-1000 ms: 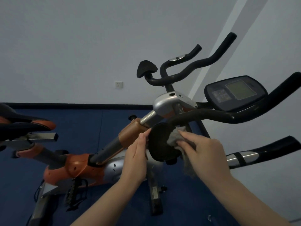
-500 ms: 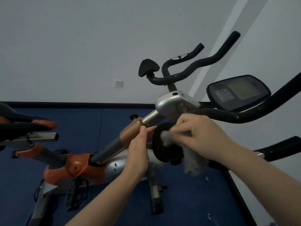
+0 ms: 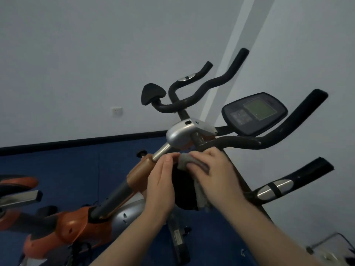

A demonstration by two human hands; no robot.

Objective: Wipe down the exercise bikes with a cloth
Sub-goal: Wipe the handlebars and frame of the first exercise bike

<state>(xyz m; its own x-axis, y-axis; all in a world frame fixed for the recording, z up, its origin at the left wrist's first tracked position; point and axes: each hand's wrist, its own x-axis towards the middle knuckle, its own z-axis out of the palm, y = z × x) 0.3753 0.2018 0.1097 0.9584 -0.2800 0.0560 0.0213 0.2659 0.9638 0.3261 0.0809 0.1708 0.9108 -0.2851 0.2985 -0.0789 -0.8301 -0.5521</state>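
Cloth, grey and bunched, sits against the black elbow pad under the handlebar of the orange exercise bike. Our right hand clamps it with curled fingers, likely to scrub the pad's face. Our left hand lies flat-fingered along the pad's edge, apparently steadying it against the rubbing.

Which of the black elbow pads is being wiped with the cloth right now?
The near black pad between both hands, under the grey cloth; the far pad stands untouched.
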